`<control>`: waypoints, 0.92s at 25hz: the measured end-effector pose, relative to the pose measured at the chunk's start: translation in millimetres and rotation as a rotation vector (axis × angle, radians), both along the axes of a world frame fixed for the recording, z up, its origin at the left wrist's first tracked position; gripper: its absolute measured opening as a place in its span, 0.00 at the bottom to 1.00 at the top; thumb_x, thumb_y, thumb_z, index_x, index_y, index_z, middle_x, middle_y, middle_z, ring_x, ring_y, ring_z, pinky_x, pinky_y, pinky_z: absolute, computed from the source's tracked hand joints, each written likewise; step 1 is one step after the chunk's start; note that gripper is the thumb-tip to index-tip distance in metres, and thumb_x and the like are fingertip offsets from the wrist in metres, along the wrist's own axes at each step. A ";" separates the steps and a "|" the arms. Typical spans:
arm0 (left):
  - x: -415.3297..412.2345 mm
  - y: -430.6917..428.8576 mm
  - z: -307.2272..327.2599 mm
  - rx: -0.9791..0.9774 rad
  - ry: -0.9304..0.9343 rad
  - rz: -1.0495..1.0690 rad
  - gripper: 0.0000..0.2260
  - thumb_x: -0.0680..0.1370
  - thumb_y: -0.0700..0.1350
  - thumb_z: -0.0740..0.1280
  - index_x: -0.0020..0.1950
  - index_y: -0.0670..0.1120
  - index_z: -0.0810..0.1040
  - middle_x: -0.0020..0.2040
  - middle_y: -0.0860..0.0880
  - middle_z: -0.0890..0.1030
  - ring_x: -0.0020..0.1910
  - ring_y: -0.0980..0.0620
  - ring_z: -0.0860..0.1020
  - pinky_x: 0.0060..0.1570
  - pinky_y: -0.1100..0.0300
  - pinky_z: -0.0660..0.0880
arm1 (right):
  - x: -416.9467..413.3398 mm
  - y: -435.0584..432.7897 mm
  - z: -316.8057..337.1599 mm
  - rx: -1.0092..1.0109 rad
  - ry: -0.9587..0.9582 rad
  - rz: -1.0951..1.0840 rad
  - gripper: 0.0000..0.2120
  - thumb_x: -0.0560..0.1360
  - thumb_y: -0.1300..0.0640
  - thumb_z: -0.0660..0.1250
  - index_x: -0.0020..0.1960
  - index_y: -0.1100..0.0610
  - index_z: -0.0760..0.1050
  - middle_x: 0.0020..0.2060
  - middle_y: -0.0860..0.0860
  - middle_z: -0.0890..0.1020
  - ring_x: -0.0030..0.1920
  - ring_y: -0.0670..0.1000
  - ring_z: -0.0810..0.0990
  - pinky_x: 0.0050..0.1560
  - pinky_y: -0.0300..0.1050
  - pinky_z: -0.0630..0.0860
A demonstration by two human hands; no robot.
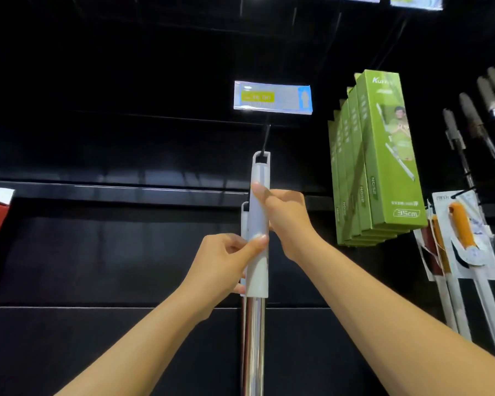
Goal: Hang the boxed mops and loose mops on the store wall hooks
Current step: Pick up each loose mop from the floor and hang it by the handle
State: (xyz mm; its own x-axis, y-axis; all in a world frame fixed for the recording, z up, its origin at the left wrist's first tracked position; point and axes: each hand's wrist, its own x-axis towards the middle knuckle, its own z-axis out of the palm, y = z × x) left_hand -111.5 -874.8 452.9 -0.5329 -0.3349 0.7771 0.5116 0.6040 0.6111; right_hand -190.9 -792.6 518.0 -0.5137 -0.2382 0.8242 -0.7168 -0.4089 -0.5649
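Gripping low on grey-capped, chrome-shafted loose mop (260, 172) with left hand (226, 261), fingers curled round; pinching higher up with right hand (283, 218), thumb on front. Sits centre frame, hang hole at thin black wire hook (267, 138) below clear-sleeved price label (272, 97). Can't tell if fully seated. Risk: releasing too soon, sliding off hook tip, knocking second grey grip (244, 212) behind.

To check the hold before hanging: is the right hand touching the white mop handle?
Touching. The head view shows the right hand with its thumb pressed on the white mop handle.
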 end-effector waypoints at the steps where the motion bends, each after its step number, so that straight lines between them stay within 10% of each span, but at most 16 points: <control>1: -5.5 -3.1 -0.8 0.015 -0.003 -0.002 0.15 0.75 0.55 0.69 0.47 0.43 0.81 0.43 0.45 0.83 0.40 0.52 0.83 0.34 0.59 0.82 | -4.1 -3.4 0.5 0.010 -0.004 -0.004 0.22 0.77 0.45 0.67 0.40 0.66 0.76 0.36 0.58 0.75 0.39 0.54 0.75 0.45 0.45 0.76; 9: -56.1 -22.1 -6.3 0.199 -0.054 -0.007 0.21 0.74 0.56 0.71 0.46 0.35 0.79 0.47 0.40 0.83 0.44 0.45 0.83 0.32 0.59 0.80 | -49.7 -29.5 -7.3 0.005 0.047 0.001 0.28 0.78 0.50 0.66 0.24 0.55 0.59 0.22 0.49 0.62 0.25 0.47 0.61 0.31 0.38 0.66; 13: -78.8 -32.6 -8.0 0.222 -0.065 0.001 0.24 0.75 0.55 0.70 0.51 0.32 0.77 0.47 0.43 0.83 0.46 0.46 0.82 0.36 0.56 0.81 | -71.4 -45.9 -7.3 0.024 0.002 -0.055 0.26 0.77 0.48 0.67 0.32 0.69 0.72 0.29 0.60 0.70 0.33 0.50 0.71 0.41 0.49 0.79; 23: -114.7 -68.9 -11.8 0.210 -0.086 -0.033 0.22 0.76 0.54 0.70 0.50 0.33 0.78 0.47 0.42 0.83 0.46 0.46 0.83 0.41 0.53 0.83 | -107.2 -84.7 -7.2 0.041 -0.060 -0.159 0.20 0.76 0.46 0.67 0.34 0.59 0.69 0.32 0.55 0.71 0.34 0.51 0.71 0.36 0.42 0.71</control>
State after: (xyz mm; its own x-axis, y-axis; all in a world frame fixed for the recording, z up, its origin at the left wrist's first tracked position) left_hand -226.2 -943.7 441.1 -0.6074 -0.4658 0.6435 0.4692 0.4433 0.7637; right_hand -298.2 -877.3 510.8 -0.5954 -0.1826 0.7824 -0.7353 -0.2687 -0.6223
